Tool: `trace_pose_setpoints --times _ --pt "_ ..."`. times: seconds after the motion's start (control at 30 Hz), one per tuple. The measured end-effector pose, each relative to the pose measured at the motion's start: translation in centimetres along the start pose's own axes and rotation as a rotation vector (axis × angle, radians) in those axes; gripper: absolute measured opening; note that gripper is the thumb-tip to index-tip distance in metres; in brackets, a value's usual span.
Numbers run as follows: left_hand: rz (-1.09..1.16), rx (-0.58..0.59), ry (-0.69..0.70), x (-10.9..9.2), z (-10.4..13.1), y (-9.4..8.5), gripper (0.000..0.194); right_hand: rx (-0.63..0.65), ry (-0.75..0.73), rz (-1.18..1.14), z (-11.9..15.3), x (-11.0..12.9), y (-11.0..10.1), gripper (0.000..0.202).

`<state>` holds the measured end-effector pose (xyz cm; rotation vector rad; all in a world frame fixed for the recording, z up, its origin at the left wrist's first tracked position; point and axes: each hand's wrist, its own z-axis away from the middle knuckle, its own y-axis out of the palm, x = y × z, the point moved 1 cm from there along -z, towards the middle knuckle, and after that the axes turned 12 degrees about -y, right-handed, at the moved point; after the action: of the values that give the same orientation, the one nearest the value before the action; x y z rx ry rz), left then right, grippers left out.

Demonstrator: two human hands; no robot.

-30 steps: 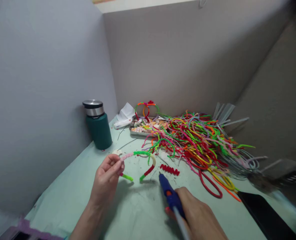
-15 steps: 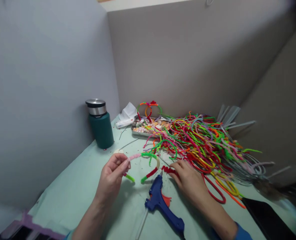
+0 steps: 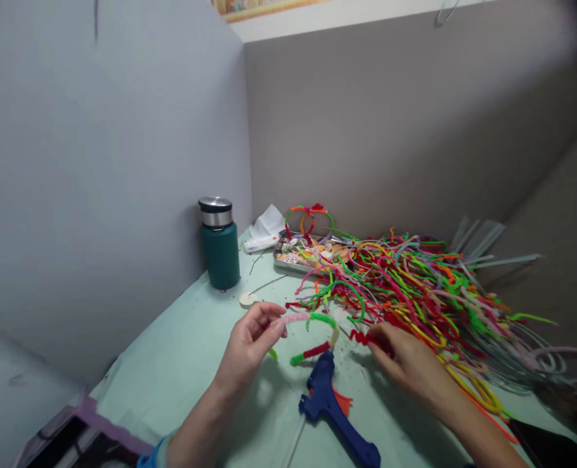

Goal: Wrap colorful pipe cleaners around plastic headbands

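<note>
Between thumb and fingers, my left hand [image 3: 255, 338] pinches the pink part of a curved band [image 3: 323, 318] wrapped in pink, green, cream and red fuzzy wire. The band's red and green end hangs just above a blue glue gun [image 3: 328, 404], which lies on the table with a clear stick at its rear. To the right, my right hand [image 3: 399, 354] is closed on a coiled red pipe cleaner [image 3: 359, 337], whose curly end sticks out to the left of the fingers.
Behind the hands, a large heap of pipe cleaners [image 3: 415, 273] spreads to the right. A metal tray [image 3: 293, 265] of small pieces, two finished-looking rings, white paper [image 3: 267, 227] and a teal bottle [image 3: 220, 253] stand at the back. A black object [image 3: 544, 445] lies at lower right.
The view has shifted, so the scene sits further right. My right hand has lifted away from the glue gun's nozzle with the red coil, widening the gap to the band.
</note>
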<state>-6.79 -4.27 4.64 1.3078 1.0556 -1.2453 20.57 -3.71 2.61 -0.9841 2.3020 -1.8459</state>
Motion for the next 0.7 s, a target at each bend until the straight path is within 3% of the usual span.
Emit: trace_pose_setpoints --times 0.13,0.27,0.43,0.7 --pt "-0.065 0.011 -0.021 -0.8 0.2 0.3 0.022 -0.177 -0.028 -0.259 -0.8 2.9 -3.7 0.02" --pt "-0.091 0.033 -0.049 -1.2 0.2 0.6 0.02 -0.124 -0.2 -0.234 -2.7 7.3 -5.7 0.014" --pt "-0.087 0.072 -0.093 -1.2 0.0 0.7 0.017 -0.093 -0.406 -0.107 -4.9 10.0 -5.6 0.011" --pt "-0.058 0.065 -0.111 -1.4 0.1 0.7 0.016 -0.09 -0.464 -0.045 -5.4 10.3 -4.8 0.009"
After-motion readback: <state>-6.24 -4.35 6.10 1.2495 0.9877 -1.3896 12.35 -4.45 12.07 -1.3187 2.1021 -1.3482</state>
